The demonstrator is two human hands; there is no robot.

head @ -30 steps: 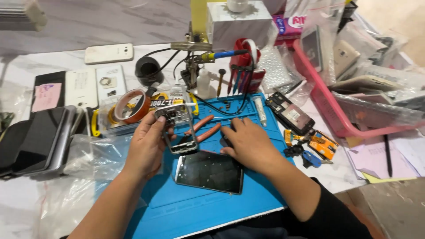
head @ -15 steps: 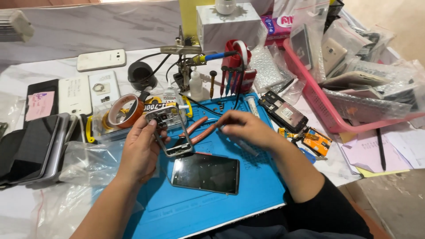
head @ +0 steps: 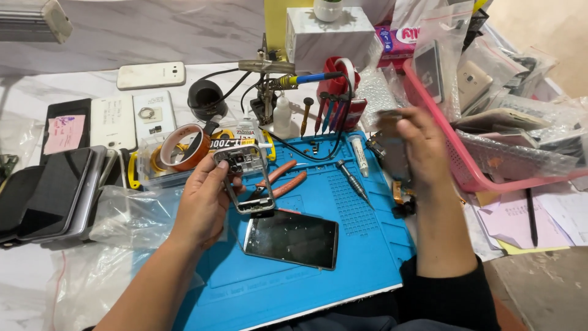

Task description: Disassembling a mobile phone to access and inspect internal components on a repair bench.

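Cluttered bench w/ blue mat (head: 367, 257). Left hand (head: 205, 199) grips phone frame (head: 248, 181), long axis front-to-back; right hand (head: 419, 144) blurred near pink basket (head: 456, 168), grip unclear.

Single head-worn view: looked steeply down and forward from close above the blue work mat (head: 343, 270), with cluttered bench beyond; no second view.
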